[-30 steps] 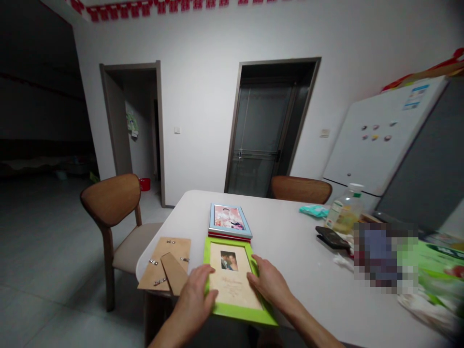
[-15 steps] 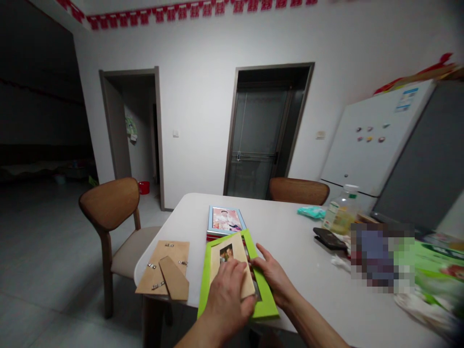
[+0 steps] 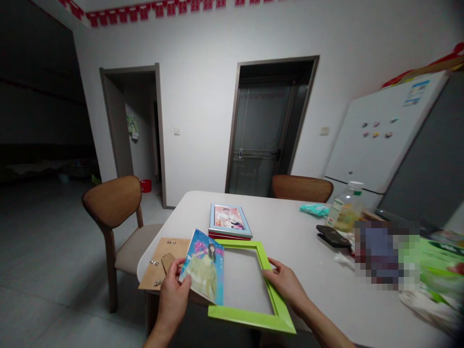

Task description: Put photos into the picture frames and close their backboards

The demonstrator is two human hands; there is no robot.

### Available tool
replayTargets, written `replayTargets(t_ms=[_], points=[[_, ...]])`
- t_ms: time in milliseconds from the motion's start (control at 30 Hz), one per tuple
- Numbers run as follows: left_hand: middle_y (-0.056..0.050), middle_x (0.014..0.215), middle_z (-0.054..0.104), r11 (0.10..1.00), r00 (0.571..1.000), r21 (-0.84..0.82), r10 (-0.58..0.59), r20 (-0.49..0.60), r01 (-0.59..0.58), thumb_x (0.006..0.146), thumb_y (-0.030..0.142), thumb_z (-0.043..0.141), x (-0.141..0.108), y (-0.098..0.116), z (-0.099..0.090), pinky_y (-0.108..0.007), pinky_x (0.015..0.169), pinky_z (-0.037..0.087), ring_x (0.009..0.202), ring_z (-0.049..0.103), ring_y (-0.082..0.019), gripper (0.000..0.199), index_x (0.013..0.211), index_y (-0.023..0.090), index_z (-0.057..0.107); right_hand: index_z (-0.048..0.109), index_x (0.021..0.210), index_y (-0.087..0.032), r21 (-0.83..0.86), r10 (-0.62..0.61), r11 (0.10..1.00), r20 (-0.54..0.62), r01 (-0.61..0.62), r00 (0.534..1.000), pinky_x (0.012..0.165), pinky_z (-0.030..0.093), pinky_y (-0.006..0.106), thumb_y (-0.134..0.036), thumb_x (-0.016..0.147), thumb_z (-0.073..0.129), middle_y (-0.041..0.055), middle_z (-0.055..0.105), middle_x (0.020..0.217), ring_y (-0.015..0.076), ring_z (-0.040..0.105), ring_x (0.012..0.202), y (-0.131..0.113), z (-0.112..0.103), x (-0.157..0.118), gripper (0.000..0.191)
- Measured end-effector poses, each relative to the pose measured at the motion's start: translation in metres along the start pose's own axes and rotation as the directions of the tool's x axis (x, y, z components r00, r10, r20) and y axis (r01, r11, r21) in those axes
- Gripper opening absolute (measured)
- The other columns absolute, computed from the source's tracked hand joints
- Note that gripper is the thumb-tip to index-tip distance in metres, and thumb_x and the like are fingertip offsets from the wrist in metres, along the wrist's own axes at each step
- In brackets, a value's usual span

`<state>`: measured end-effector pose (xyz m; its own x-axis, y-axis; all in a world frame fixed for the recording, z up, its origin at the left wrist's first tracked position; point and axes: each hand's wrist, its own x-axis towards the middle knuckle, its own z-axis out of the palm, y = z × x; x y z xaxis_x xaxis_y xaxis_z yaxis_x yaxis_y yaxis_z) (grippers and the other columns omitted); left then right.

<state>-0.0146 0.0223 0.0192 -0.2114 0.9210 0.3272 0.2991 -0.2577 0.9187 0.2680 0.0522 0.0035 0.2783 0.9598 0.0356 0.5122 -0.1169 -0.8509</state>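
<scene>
Green frame [image 3: 250,317] gripped in right hand [image 3: 286,286]; left hand [image 3: 174,292] pinches printed picture [image 3: 207,270]; bottle label [image 3: 334,212] illegible.

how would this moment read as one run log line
left hand: grip on portrait print; right hand: grip on green picture frame; nearby: brown backing board, blue-framed picture

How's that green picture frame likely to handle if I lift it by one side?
The green frame should stay stiff, since its visible sides look straight and solid. It's probably light for its size, as the tabletop shows through the middle, though clear glazing might be there. Its smooth sheen could make it slippery.
</scene>
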Motion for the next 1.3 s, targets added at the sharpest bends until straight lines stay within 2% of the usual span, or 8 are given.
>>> replayTargets(t_ms=[233, 467, 733, 867, 967, 1033, 1167, 1300], points=[[-0.001, 0.074, 0.06, 0.965, 0.99, 0.262, -0.056, 0.128, 0.021, 0.068, 0.021, 0.042, -0.01, -0.011, -0.005, -0.029, 0.064, 0.044, 0.069, 0.059, -0.019, 0.031, 0.098, 0.016, 0.048, 0.054, 0.106, -0.007, -0.403, -0.118, 0.911, -0.054, 0.087, 0.992, 0.061, 0.038, 0.025, -0.029, 0.065, 0.043, 0.0062, 0.063, 0.07, 0.017, 0.056, 0.064, 0.003, -0.001, 0.001, 0.047], [-0.012, 0.105, 0.055, 0.777, 0.964, 0.611, -0.023, 0.267, -0.151, 0.071, 0.016, 0.04, -0.014, -0.003, -0.005, -0.031, 0.082, 0.038, 0.097, 0.051, -0.021, 0.035, 0.105, 0.011, 0.047, 0.053, 0.107, -0.008, -0.491, -0.157, 0.862, -0.021, 0.127, 0.987, 0.068, 0.039, 0.026, -0.028, 0.068, 0.042, 0.0103, 0.064, 0.083, 0.0189, 0.057, 0.073, 0.003, 0.0, -0.001, 0.045], [-0.009, 0.1, 0.054, 0.685, 0.957, 0.692, 0.025, 0.29, -0.227, 0.072, 0.018, 0.04, -0.016, 0.003, -0.003, -0.032, 0.081, 0.039, 0.096, 0.05, -0.021, 0.033, 0.104, 0.014, 0.048, 0.054, 0.105, -0.009, -0.55, -0.159, 0.824, 0.001, 0.134, 0.987, 0.072, 0.038, 0.027, -0.028, 0.069, 0.042, 0.0123, 0.062, 0.089, 0.0202, 0.057, 0.081, 0.005, 0.001, 0.0, 0.043], [-0.01, 0.119, 0.046, 0.681, 0.88, 0.598, 0.151, 0.45, -0.423, 0.066, 0.014, 0.044, -0.025, 0.002, 0.004, -0.037, 0.094, 0.03, 0.112, 0.039, -0.023, 0.045, 0.111, 0.016, 0.047, 0.055, 0.103, -0.01, -0.568, -0.186, 0.81, -0.014, 0.145, 0.982, 0.073, 0.039, 0.03, -0.029, 0.07, 0.042, 0.0121, 0.061, 0.089, 0.0213, 0.056, 0.083, 0.003, -0.001, -0.002, 0.04], [-0.009, 0.129, 0.037, 0.677, 0.815, 0.549, 0.131, 0.565, -0.49, 0.058, 0.006, 0.045, -0.029, 0.001, 0.011, -0.038, 0.099, 0.024, 0.119, 0.031, -0.023, 0.059, 0.115, 0.017, 0.045, 0.056, 0.102, -0.012, -0.517, -0.322, 0.82, -0.059, 0.247, 0.945, 0.079, 0.038, 0.03, -0.027, 0.07, 0.043, 0.0113, 0.058, 0.095, 0.0203, 0.053, 0.087, -0.007, 0.003, -0.006, 0.038], [-0.009, 0.129, 0.037, 0.667, 0.807, 0.568, 0.086, 0.584, -0.482, 0.055, 0.002, 0.044, -0.028, 0.002, 0.016, -0.04, 0.099, 0.024, 0.12, 0.029, -0.023, 0.064, 0.117, 0.017, 0.044, 0.057, 0.1, -0.013, -0.406, -0.386, 0.849, -0.042, 0.337, 0.921, 0.078, 0.038, 0.028, -0.025, 0.069, 0.043, 0.0096, 0.059, 0.095, 0.0182, 0.054, 0.084, -0.016, 0.011, -0.011, 0.036], [-0.011, 0.127, 0.04, 0.635, 0.793, 0.583, 0.08, 0.603, -0.507, 0.061, 0.0, 0.04, -0.026, 0.002, 0.026, -0.043, 0.098, 0.026, 0.118, 0.032, -0.024, 0.057, 0.115, 0.016, 0.046, 0.06, 0.097, -0.012, -0.119, -0.331, 0.933, 0.088, 0.34, 0.939, 0.069, 0.043, 0.027, -0.026, 0.068, 0.045, 0.0076, 0.064, 0.085, 0.0152, 0.056, 0.067, -0.035, 0.037, -0.019, 0.035], [-0.01, 0.122, 0.046, 0.64, 0.782, 0.524, 0.205, 0.589, -0.562, 0.068, 0.001, 0.035, -0.021, -0.005, 0.027, -0.042, 0.094, 0.032, 0.114, 0.039, -0.023, 0.05, 0.113, 0.018, 0.049, 0.061, 0.092, -0.011, 0.115, -0.269, 0.961, 0.176, 0.252, 0.947, 0.062, 0.043, 0.026, -0.026, 0.068, 0.045, 0.0073, 0.065, 0.081, 0.0151, 0.057, 0.065, -0.046, 0.055, -0.021, 0.033]])
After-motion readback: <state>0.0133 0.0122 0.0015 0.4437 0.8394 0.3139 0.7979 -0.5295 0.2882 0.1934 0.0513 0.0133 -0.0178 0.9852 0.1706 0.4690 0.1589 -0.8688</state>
